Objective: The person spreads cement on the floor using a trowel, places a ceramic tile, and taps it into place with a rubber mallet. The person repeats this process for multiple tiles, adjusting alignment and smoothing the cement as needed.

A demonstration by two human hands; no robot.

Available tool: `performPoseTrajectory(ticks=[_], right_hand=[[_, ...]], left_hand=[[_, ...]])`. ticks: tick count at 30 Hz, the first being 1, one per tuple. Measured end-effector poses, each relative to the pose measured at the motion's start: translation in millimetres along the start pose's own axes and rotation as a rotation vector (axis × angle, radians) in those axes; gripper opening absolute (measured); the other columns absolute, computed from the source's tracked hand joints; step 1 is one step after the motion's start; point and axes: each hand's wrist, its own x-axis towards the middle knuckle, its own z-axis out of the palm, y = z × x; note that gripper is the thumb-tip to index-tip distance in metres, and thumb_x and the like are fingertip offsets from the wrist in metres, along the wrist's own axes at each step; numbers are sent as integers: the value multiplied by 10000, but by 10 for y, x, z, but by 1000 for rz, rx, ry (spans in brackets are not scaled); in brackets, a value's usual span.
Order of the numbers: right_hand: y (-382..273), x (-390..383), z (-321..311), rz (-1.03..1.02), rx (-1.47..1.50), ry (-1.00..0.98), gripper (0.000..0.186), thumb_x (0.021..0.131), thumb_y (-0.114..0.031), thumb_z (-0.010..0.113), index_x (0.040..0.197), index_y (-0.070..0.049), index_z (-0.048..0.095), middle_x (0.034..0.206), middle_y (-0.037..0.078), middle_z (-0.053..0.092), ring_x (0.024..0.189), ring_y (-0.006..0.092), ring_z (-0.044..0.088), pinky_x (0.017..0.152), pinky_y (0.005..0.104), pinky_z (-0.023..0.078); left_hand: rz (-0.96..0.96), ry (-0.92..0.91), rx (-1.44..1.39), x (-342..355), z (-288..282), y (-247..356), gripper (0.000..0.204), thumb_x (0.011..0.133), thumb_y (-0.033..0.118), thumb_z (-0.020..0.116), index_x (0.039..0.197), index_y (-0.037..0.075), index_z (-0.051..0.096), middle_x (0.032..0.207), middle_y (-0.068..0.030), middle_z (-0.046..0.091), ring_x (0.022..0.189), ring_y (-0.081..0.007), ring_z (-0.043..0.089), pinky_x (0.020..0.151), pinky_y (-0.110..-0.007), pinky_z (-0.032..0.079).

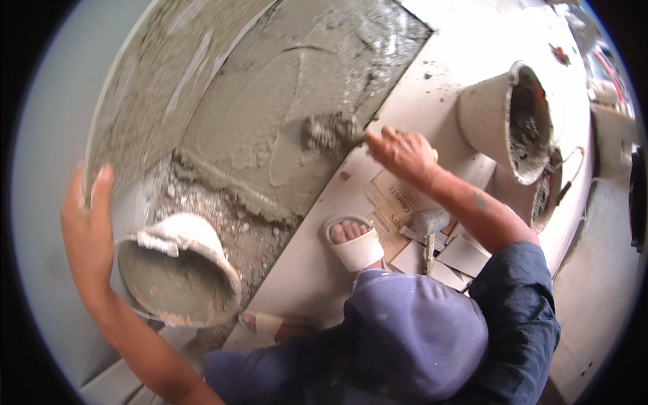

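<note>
At the left, my left hand (89, 243) grips the edge of a large tile (152, 91), thumb and fingers on either side. Grey mortar smears the tile's face, which stands tilted above the floor. My right hand (405, 154) is closed around the handle of a trowel, mostly hidden by the fist; a lump of mortar (332, 131) covers much of its blade. Beneath the trowel spreads a bed of wet mortar (250, 121), its surface marked with curved strokes. The mortar bed ends in a ragged ridge near the rubble.
A mortar-coated bucket (179, 273) lies tipped beside rubble (256, 246). More buckets (489, 111) stand at the right on pale tiled floor (300, 273). A mallet (430, 221), cardboard (391, 196) and tile offcuts (462, 255) lie by my sandalled foot (354, 246).
</note>
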Motion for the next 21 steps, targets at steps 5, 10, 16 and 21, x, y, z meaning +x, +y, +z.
performPoseTrajectory(ticks=[5,10,16,21], right_hand=[[1075,612,-278,445,-38,174,290,950,-363,542,1075,-102,543,937,161,678,796,352,694,671,457,561],[974,661,-324,637,686,115,447,960,-421,536,1029,10,631,951,216,696,870,372,684,773,461,545],[756,564,-267,626,964,175,550,964,-492,528,957,55,580,746,155,606,591,204,621,496,353,529],[795,1050,-102,736,1029,284,481,981,-396,476,977,82,525,741,188,614,624,256,650,535,377,553]], left_hand=[[-45,-96,-109,-21,-34,47,463,981,288,546,1222,-107,556,1069,-203,662,999,-239,597,938,-346,428],[-77,-9,49,-32,-13,10,508,985,298,545,1264,-127,522,1110,-218,649,1033,-253,594,949,-343,425],[-91,-89,-40,-27,-42,-10,505,991,289,543,1268,-133,515,1116,-217,648,1034,-252,592,948,-336,425],[-85,-118,-58,-33,-68,9,525,989,310,547,1265,-136,516,1123,-222,644,1041,-253,587,953,-337,420]])
